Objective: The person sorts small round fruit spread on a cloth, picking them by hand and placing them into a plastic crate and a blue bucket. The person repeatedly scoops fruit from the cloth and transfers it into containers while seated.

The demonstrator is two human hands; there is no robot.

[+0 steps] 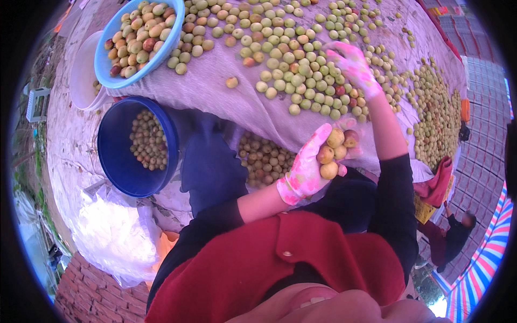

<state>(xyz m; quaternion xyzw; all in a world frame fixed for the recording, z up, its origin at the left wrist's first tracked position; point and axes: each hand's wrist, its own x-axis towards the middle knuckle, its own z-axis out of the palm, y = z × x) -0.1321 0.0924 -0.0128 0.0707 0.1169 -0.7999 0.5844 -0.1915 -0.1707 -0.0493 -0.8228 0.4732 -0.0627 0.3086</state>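
Note:
My left hand (304, 175), in a white and pink patterned glove, is palm up and cupped around several small round yellow-orange fruits (335, 139), one of them redder. Farther out, my right hand (353, 67), in a matching glove, is over a spread of pale green fruits (315, 81). Its fingers stretch to the left, and nothing shows in them. The spread lies on a light cloth (215, 97), with a few reddish fruits among the green ones. Between my knees, a container of brownish-yellow fruits (264, 156) is partly hidden by my left arm and the cloth.
A light blue basin (99, 69) heaped with orange-yellow fruits stands at the upper left, beside a whitish tub (81, 89). Below them is a dark blue bucket (116, 156) with fruits inside. Clear plastic (107, 231) lies lower left. Another person (455, 237) is far right.

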